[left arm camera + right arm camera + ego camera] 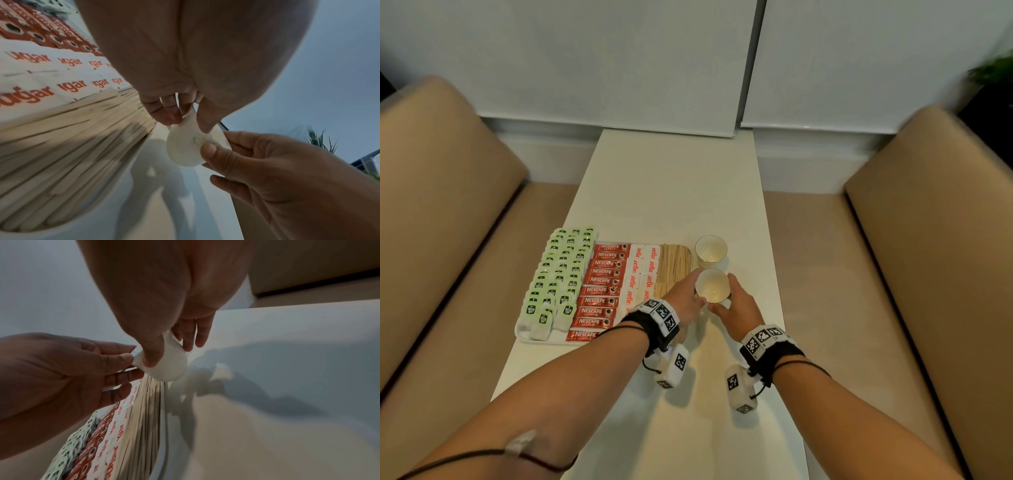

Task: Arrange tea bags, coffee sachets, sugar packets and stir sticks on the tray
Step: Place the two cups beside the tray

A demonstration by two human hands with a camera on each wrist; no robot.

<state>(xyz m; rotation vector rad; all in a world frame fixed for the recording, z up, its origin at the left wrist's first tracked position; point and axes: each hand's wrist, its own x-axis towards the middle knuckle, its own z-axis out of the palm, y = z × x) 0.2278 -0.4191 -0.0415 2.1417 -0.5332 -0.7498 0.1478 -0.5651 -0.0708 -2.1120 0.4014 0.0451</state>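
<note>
Both bare forearms wear black wrist straps (654,329) carrying white marker-printed cubes (674,366), with thin black cords trailing back.

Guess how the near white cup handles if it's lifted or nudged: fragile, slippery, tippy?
The near cup looks like thin glazed ceramic, so probably rigid, light and chip-prone. Its glossy wall may be slippery; the left hand and right hand both grip it. Its rounded underside seems to narrow downward, so a sideways nudge might tip it.
</note>
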